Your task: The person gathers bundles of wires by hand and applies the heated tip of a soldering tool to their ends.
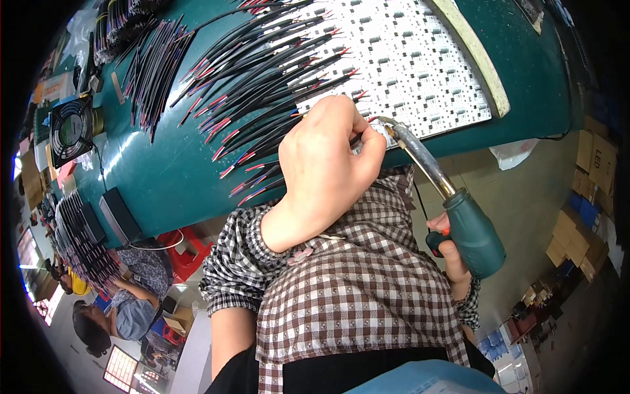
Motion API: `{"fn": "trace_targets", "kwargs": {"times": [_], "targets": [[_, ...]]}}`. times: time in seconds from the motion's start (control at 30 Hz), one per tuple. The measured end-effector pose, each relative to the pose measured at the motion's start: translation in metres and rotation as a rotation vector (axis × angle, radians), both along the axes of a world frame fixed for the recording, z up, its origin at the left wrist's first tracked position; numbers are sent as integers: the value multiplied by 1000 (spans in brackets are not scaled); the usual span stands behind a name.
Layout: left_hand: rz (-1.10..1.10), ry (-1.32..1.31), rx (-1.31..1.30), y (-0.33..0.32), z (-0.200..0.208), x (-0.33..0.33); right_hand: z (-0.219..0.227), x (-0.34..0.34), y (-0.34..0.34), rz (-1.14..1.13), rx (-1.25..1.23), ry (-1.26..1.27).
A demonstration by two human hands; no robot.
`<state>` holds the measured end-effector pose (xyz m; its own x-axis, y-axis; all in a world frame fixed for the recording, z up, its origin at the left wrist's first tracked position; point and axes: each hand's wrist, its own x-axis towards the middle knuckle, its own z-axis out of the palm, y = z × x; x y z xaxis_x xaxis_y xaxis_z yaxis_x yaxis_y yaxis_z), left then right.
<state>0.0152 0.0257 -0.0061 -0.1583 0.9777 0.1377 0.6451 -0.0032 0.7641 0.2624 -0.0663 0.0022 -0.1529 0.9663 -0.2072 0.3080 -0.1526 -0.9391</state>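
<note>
My right hand is wrapped round the green handle of a soldering gun. Its metal barrel slants up and left, and the thin bent tip reaches the lower edge of a white circuit board panel covered with small dark components. Close to that tip, my left hand is closed in a pinch on a thin black cable, most of it hidden by the fingers. A bit of red wire shows at the tip. Rows of black cables with stripped red ends lie along the panel's left side.
The green table also bears a loose cable pile, a black fan and a black power adapter. A pale curved strip borders the panel. Another person sits at lower left; cardboard boxes stand at right.
</note>
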Motion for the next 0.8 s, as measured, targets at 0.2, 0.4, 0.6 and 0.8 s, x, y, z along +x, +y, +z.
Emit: {"fn": "trace_targets", "kwargs": {"times": [0.2,0.4,0.6,0.8], "targets": [[0,3,7,-1,0,0,1,3,-2,68,35,-168],[5,5,3,-2,0,0,6,5,0,172,113,-351],[4,4,4,-1,1,-1,16,-7,7,-19,23,-70],[-35,54,-5,-3,5,-5,14,-12,4,-137,-58,125]]}}
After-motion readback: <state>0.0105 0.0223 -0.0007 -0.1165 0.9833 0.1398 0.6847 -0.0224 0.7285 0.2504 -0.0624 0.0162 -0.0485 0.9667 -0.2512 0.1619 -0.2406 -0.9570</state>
